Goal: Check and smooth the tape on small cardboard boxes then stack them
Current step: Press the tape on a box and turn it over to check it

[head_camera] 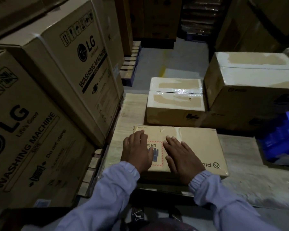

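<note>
Since the whole place is pretty dim, a lot of the small print is a wash, so here's what actually reads. The flat cardboard box (pixel 190 147) lies right in front of the person on a pale wrapped surface (pixel 128 114), and both hands are laid flat on its top. The left hand (pixel 137 150) sits palm down with the fingers close together, covering the left part of a red-bordered label (pixel 154 154). The right hand (pixel 182 155) is palm down too, fingers slightly spread, hiding the label's right side. All you can read of it is "UN 3" plus a dark blue pictogram, upside down from this angle. A logo near the box's right corner is upside down as well, and I can't make out the word. A strip of clear tape (pixel 178 132) runs up to the far edge, just beyond the right fingertips.

Behind it, two small taped boxes (pixel 175 97) sit side by side, touching, their tops glossy with tape. To the right of those a bigger taped carton (pixel 250 77) is stacked on another one, and its right end is cut off by the frame. The left side is walled in by tall LG washing machine cartons (pixel 60 77), tilted in the wide lens. A blue thing (pixel 280 147) at the right edge is too blurred to name. Light blue sleeves (pixel 117 189) cover both wrists.
</note>
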{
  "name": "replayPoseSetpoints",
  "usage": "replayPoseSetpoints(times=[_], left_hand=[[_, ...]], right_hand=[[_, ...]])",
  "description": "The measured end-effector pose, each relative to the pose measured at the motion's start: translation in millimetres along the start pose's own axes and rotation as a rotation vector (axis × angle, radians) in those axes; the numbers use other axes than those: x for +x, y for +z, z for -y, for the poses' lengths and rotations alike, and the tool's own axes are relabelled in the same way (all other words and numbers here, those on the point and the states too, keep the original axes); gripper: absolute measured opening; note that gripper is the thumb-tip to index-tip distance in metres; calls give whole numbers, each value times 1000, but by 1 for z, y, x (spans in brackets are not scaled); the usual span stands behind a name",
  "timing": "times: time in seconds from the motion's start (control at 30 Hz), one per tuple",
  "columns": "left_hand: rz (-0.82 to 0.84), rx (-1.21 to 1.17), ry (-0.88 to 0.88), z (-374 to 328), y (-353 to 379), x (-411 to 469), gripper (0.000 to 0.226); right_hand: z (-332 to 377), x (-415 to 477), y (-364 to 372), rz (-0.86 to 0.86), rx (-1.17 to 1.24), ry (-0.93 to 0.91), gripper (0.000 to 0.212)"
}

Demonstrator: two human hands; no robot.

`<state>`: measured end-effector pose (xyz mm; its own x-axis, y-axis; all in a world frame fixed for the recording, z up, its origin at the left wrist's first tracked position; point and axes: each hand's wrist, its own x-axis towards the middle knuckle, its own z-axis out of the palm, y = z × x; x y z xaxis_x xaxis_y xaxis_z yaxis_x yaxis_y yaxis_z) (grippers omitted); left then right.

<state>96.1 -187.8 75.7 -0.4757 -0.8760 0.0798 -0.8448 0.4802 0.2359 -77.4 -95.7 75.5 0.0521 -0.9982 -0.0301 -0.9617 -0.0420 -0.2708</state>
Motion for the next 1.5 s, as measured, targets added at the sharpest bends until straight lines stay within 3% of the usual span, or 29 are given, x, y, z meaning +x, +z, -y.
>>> replayPoseSetpoints(times=[0.1, 0.2, 0.43, 0.53, 0.63, 0.8, 1.0, 1.1, 1.5], left_hand=[[17, -8, 89, -6, 0, 14, 52], [67, 7, 203, -7, 8, 13, 62], [68, 51, 179, -11, 4, 15, 64], [114, 0, 170, -26, 1, 14, 63], [170, -11, 307, -47, 11, 4, 70], [142, 58, 303, -48, 21, 1, 73], [96, 32, 268, -39, 4, 26, 68], [111, 103, 223, -26, 6, 31, 73], [47, 40, 129, -19, 13, 16, 67]], right_hand=[[-17, 7, -12, 65, 100, 25, 57], [-31, 3, -10, 38, -31, 99, 64], [-32, 2, -8, 37, -52, 100, 68], [-43, -5, -13, 80, 28, 105, 81], [-60, -22, -17, 85, 37, 177, 98], [-60, -42, -8, -48, -81, 259, 75], [-81, -22, -29, -8, 11, 257, 83], [-95, -19, -27, -86, -16, 306, 78], [-100, -31, -21, -280, 362, 371, 66]])
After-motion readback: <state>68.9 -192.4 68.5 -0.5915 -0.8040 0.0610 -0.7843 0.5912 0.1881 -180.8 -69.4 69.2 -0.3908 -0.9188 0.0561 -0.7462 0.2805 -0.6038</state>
